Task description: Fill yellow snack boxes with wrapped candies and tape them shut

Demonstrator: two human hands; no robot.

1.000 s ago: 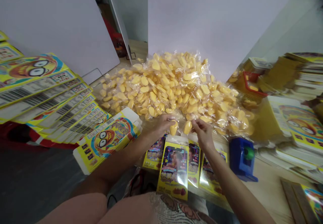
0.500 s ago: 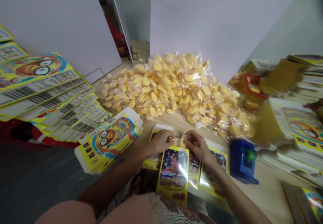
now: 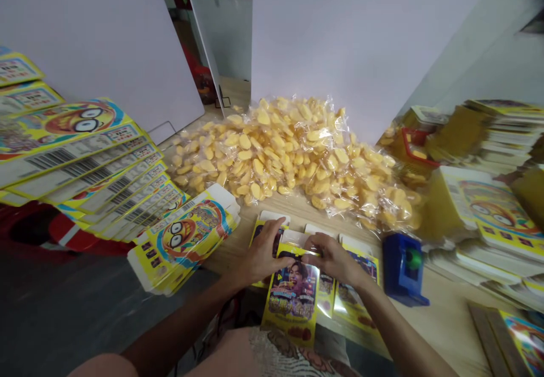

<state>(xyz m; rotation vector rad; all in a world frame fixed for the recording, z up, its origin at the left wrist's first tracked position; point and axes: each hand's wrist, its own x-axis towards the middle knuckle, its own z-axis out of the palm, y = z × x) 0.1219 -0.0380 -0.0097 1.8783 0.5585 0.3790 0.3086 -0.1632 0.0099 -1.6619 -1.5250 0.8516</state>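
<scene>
A yellow printed cardboard box (image 3: 291, 320) leans near my lap at the front edge of the table, its pale top flap standing up. My left hand (image 3: 264, 255) is at its upper left corner, fingers spread and thumb against the front. Curled round the upper right edge is my right hand (image 3: 334, 257), its thumb on the front panel. No wrapped piece shows between my hands; the inside of the box is hidden. Similar boxes lie behind it, one partly under my left hand and another yellow box (image 3: 357, 295) beneath my right forearm.
A heap of clear-wrapped yellow pieces (image 3: 272, 150) covers the back of the table. Flat stacked cartons (image 3: 182, 235) fan out at left. To the right stand a blue tape dispenser (image 3: 403, 269), more carton stacks (image 3: 488, 212) and a red basket (image 3: 419, 147).
Both hands have come down from pinching wrapped yellow pieces above the box opening to the box's upper edges. Those pieces no longer show. My left fingers have spread. The view has shifted slightly.
</scene>
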